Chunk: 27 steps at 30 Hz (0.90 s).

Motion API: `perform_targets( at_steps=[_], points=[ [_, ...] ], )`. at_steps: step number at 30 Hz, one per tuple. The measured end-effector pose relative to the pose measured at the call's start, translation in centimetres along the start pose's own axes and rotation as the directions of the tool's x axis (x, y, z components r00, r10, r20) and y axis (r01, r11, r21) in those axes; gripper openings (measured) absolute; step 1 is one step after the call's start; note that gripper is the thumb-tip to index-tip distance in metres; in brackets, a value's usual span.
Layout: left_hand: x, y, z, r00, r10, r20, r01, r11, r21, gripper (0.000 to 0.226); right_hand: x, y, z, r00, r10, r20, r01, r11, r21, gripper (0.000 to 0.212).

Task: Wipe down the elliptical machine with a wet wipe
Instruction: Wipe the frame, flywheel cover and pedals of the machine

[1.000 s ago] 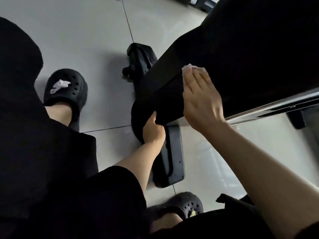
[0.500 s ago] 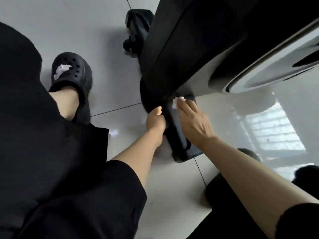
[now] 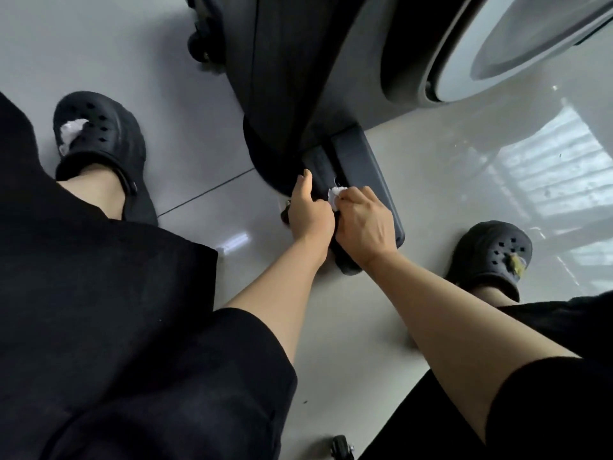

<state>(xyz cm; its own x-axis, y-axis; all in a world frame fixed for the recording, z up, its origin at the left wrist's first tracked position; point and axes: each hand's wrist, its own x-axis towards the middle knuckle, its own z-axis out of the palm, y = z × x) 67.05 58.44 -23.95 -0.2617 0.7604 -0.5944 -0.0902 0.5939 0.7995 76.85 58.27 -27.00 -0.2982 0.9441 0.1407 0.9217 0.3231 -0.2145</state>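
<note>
Looking down at glossy grey floor (image 3: 447, 180), tile seam running left of centre. Elliptical machine (image 3: 298, 78) fills far centre and right, dark body with pale round housing at far right. Its black foot bar (image 3: 365, 171) lies on floor, running near-right from the base. Black clothing covers near left and near right corner. Black clog (image 3: 99, 134) at left with white scrap on top; second clog (image 3: 494, 254) at right. Left hand (image 3: 308, 214) grips left edge of foot bar, fingers curled round it, thumb pointing far. Right hand (image 3: 361, 220) just beside it, fingers curled, pinching white wet wipe (image 3: 335, 194) against top of foot bar. Small black wheel (image 3: 341, 448) at near edge.
</note>
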Motion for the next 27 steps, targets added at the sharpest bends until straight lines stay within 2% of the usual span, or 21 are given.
perform_targets(
  at_steps=[4,7,9,11,15,18,20,23,27],
  points=[
    [0.6,-1.1,0.6,0.994,0.112,0.009,-0.112,0.983,0.146,0.067,5.5,0.6,-0.5,0.997,-0.055,0.057,0.053,0.997,0.049,0.027],
    [0.8,-2.2,0.6,0.971,0.224,0.086,-0.24,0.896,0.374,0.077,6.8,2.1,-0.1,0.997,-0.078,-0.018,0.079,0.99,0.113,0.033],
    [0.8,-3.3,0.4,0.952,0.258,0.166,-0.306,0.813,0.496,0.089,3.8,3.0,0.3,0.995,0.046,-0.09,-0.031,0.987,0.155,0.042],
    [0.9,-4.1,0.1,0.93,0.293,0.22,-0.367,0.736,0.569,0.096,-1.2,3.4,0.2,0.965,0.189,-0.18,-0.158,0.972,0.173,0.041],
    [0.7,-5.0,0.1,0.911,0.337,0.238,-0.409,0.653,0.637,0.095,-6.7,3.3,0.2,0.937,0.275,-0.217,-0.239,0.954,0.18,0.031],
    [0.4,-5.2,0.5,0.902,0.361,0.237,-0.42,0.61,0.672,0.091,-2.9,3.7,-0.4,0.954,0.232,-0.192,-0.197,0.963,0.185,0.033],
    [0.0,-5.5,0.8,0.902,0.363,0.233,-0.417,0.595,0.687,0.088,-0.9,4.2,-0.6,0.952,0.257,-0.165,-0.222,0.953,0.207,0.038],
    [-1.1,-6.3,1.1,0.901,0.358,0.246,-0.421,0.581,0.697,0.085,-3.7,3.7,0.4,0.906,0.346,-0.243,-0.283,0.923,0.26,0.034],
    [-1.7,-6.7,0.9,0.901,0.353,0.254,-0.42,0.556,0.718,0.08,-9.4,1.5,1.8,0.866,0.381,-0.323,-0.31,0.918,0.249,0.031]
  ],
)
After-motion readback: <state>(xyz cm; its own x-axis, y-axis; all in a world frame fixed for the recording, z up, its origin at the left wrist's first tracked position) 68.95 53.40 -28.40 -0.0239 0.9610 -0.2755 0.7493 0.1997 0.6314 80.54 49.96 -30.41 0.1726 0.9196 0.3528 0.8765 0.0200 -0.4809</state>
